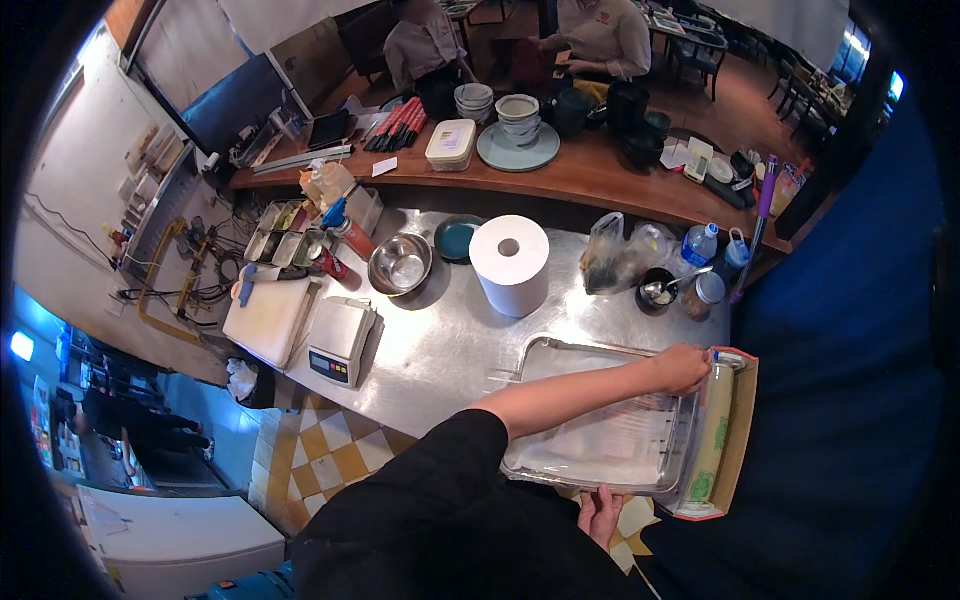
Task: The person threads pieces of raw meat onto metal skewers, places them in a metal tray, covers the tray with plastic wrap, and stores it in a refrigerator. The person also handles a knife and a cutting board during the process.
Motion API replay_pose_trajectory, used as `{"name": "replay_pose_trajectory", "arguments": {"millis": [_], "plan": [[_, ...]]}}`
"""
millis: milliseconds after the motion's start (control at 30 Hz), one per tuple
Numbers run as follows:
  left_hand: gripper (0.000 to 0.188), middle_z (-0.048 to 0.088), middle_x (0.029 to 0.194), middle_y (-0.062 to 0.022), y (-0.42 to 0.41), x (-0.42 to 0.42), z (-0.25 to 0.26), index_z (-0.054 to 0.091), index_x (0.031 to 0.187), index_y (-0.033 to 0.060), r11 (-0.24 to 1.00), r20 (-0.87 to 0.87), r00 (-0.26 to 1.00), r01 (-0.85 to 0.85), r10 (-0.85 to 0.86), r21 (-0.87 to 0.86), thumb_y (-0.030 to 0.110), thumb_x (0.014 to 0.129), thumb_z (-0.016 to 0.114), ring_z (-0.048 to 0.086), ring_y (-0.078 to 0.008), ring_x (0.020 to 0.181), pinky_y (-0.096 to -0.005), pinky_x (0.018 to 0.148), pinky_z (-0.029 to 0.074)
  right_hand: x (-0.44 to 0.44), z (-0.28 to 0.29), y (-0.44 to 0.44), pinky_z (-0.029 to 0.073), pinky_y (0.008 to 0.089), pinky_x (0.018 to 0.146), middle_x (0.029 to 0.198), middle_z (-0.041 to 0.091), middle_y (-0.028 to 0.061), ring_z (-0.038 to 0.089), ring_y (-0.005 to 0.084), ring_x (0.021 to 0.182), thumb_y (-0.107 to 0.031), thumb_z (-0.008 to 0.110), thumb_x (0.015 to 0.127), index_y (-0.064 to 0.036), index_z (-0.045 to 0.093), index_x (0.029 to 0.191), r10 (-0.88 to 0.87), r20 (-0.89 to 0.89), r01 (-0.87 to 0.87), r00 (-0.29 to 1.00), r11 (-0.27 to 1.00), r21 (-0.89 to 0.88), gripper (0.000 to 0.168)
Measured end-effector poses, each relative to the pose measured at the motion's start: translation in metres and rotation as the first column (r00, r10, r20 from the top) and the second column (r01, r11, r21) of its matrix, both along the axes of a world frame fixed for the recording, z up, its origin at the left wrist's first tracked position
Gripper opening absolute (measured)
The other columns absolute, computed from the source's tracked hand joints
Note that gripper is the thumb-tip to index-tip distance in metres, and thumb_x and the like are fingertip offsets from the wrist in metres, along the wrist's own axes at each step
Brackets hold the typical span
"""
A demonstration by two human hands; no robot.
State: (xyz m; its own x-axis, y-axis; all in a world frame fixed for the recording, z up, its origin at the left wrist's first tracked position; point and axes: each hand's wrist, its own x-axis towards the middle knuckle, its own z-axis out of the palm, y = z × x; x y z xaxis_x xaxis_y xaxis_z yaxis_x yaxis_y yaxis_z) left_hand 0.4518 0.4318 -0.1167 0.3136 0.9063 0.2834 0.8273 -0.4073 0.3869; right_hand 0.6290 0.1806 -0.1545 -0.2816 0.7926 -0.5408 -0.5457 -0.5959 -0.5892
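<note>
My left arm reaches across a rectangular metal tray (600, 450) on the steel table. Clear cling film lies stretched over the tray, wrinkled and shiny. At the far end of a long cardboard cling film box (739, 442), my left hand (684, 369) is closed on the box's inner edge. The film roll (709, 450) sits inside the open box, along the tray's right side. My right hand (600, 517) is at the tray's near edge, its fingertips against the rim; its grip is partly hidden.
A paper towel roll (510, 266) stands behind the tray. Farther left are a steel bowl (401, 264), a digital scale (341, 341) and a white cutting board (268, 322). A jar (703, 296) and a water bottle (699, 245) stand at back right. Two people are beyond the wooden counter (585, 176).
</note>
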Motion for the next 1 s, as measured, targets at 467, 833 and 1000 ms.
{"name": "replay_pose_trajectory", "arguments": {"millis": [467,833,1000], "plan": [[0.035,0.068,0.076,-0.0167,0.050,0.031,0.035,0.073,0.079,0.0084,0.977,-0.125,0.970,0.203,-0.211,-0.070,0.040,0.065,0.068,0.068,-0.0346,0.073,-0.0461,0.067,0.055,0.009,-0.022,0.001,0.051,0.0362,0.083,0.115,0.058,0.0055,0.058,0.0201,0.102,-0.005,0.061,0.091,-0.008,0.050,0.123,-0.081,-0.012,0.082,0.997,0.992,0.096,0.034],[0.039,0.064,0.106,-0.0180,0.035,-0.002,0.006,0.059,0.121,0.0132,0.925,-0.208,0.911,0.314,-0.357,-0.213,0.032,0.087,0.052,0.063,-0.0345,0.098,-0.0463,0.082,0.053,-0.007,-0.036,0.000,0.057,0.0322,0.077,0.103,0.068,0.0067,0.066,0.0165,0.092,-0.005,0.062,0.092,-0.003,0.065,0.107,-0.032,-0.149,0.041,0.988,0.998,0.057,0.015],[0.032,0.061,0.112,-0.0165,0.040,-0.001,0.007,0.070,0.104,0.0100,0.914,-0.173,0.911,0.330,-0.374,-0.234,0.031,0.087,0.052,0.062,-0.0331,0.100,-0.0448,0.084,0.052,-0.009,-0.024,0.006,0.056,0.0303,0.075,0.101,0.069,0.0054,0.066,0.0146,0.091,-0.007,0.063,0.092,-0.004,0.066,0.104,-0.035,-0.159,0.046,0.987,0.996,0.070,0.013]]}}
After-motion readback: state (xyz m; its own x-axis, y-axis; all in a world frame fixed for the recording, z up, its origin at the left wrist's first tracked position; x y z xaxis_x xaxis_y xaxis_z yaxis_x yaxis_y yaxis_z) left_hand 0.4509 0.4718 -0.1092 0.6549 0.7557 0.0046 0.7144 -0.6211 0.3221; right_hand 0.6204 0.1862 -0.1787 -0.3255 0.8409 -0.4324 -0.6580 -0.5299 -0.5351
